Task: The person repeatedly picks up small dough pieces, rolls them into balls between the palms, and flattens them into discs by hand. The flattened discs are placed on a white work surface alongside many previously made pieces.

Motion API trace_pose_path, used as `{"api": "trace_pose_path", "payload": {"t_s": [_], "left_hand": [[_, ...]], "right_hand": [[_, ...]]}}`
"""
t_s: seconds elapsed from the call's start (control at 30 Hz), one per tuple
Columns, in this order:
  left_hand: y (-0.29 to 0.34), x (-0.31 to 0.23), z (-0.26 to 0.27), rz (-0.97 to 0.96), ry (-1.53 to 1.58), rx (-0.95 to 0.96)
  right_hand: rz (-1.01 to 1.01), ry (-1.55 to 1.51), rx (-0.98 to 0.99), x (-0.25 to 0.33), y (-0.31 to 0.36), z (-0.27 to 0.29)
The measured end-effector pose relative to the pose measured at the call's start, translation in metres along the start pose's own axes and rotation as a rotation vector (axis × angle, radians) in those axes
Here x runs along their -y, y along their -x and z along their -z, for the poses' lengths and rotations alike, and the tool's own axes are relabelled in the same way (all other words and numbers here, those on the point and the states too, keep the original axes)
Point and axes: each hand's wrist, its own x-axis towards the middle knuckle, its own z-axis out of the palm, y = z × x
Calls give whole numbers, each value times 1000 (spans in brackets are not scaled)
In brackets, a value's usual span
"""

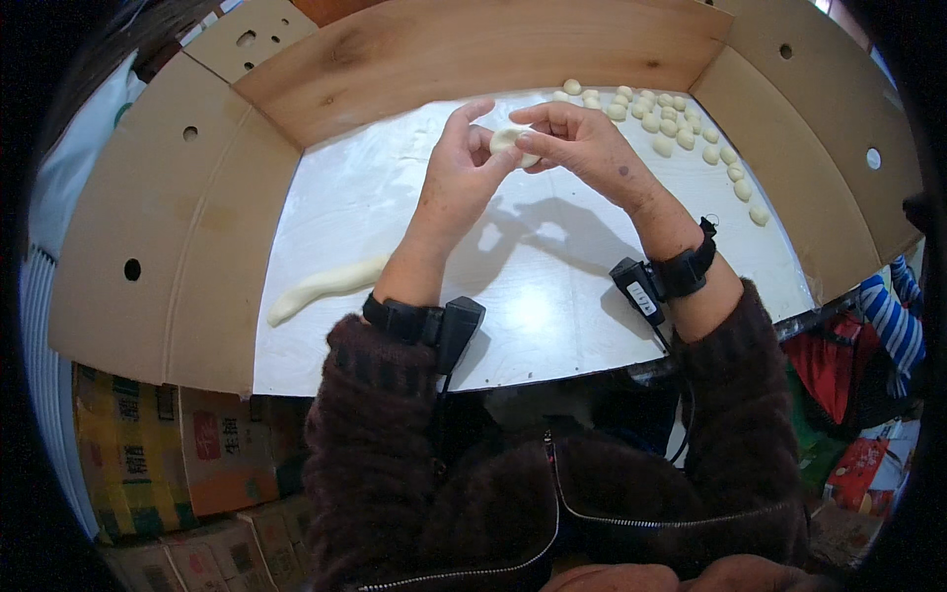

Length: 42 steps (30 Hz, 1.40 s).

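Note:
A small round of pale dough (508, 139) with a hollow in its middle is held up over the white board between both hands. My left hand (464, 153) grips its left side, thumb near the lower edge. From the right, my right hand (572, 138) pinches the same round, its thumb pressed into the hollow. To the left, partly behind my left forearm, lies a thick dough rope (321, 289). Several small dough balls (668, 128) are gathered at the board's far right, some trailing down the right edge.
The white board (552, 326) is dusted with flour. A wooden panel (493, 59) walls off the far side, with cardboard flaps (158, 227) at left and a cardboard wall (829, 148) at right. Stacked cartons (232, 449) stand below left. Each wrist wears a black strapped device.

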Motion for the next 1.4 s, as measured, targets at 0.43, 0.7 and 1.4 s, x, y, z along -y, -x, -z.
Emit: {"api": "trace_pose_path", "payload": {"t_s": [0.43, 0.7, 1.4], "left_hand": [[-1, 0, 5, 82, -102, -47], [0, 0, 3, 60, 43, -47], [0, -1, 5, 161, -9, 75]], "right_hand": [[29, -4, -3, -7, 0, -3], [7, 3, -28, -1, 1, 0], [16, 82, 34, -5, 1, 5]]}}
